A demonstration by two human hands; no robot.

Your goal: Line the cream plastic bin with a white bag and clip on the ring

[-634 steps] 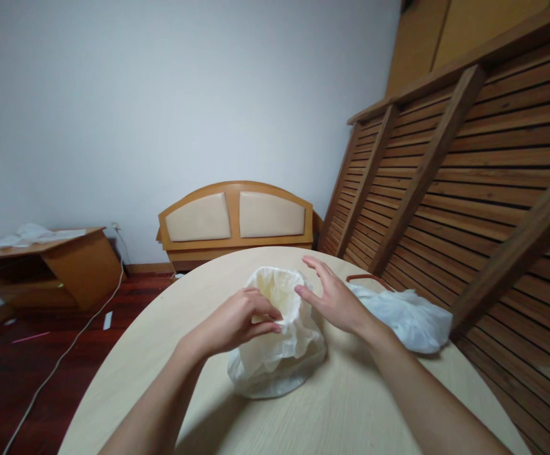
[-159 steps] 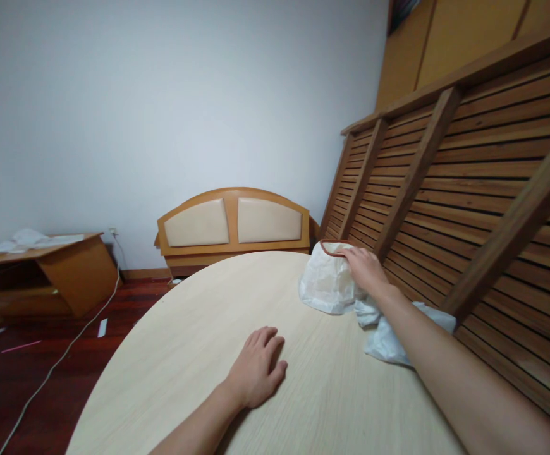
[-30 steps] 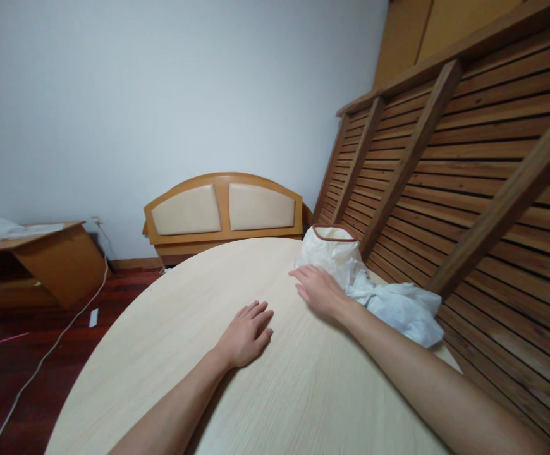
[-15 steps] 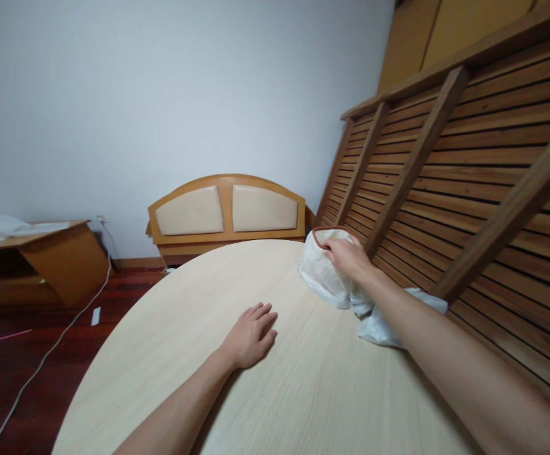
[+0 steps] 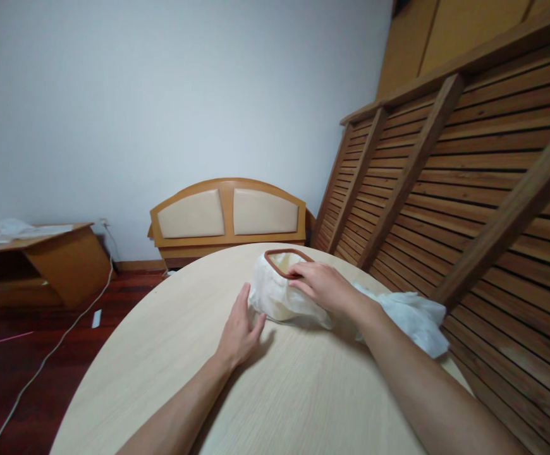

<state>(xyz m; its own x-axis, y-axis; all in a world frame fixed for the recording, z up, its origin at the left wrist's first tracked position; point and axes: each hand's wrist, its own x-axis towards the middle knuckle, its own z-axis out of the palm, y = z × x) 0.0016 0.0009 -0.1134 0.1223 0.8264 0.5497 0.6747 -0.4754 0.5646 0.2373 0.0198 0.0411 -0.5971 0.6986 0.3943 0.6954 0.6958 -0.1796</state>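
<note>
A small bin lined with a white plastic bag point(image 5: 277, 297) stands on the round pale wooden table point(image 5: 279, 392); a brown ring point(image 5: 284, 255) clamps the bag at its rim. My right hand point(image 5: 321, 287) is closed over the near side of that rim, fingers on the ring. My left hand point(image 5: 239, 328) rests edge-on on the table just left of the bin, fingers straight and together, almost touching the bag.
A crumpled white plastic bag point(image 5: 410, 316) lies on the table behind my right forearm. A slatted wooden frame point(image 5: 446, 183) leans along the right. Beyond the table stand a padded headboard point(image 5: 230, 215) and a low wooden cabinet point(image 5: 47, 262); a cable runs over the dark floor.
My right hand has pulled the lined bin from the far right edge of the table toward the middle. My left hand has turned from flat to edge-on beside the bin.
</note>
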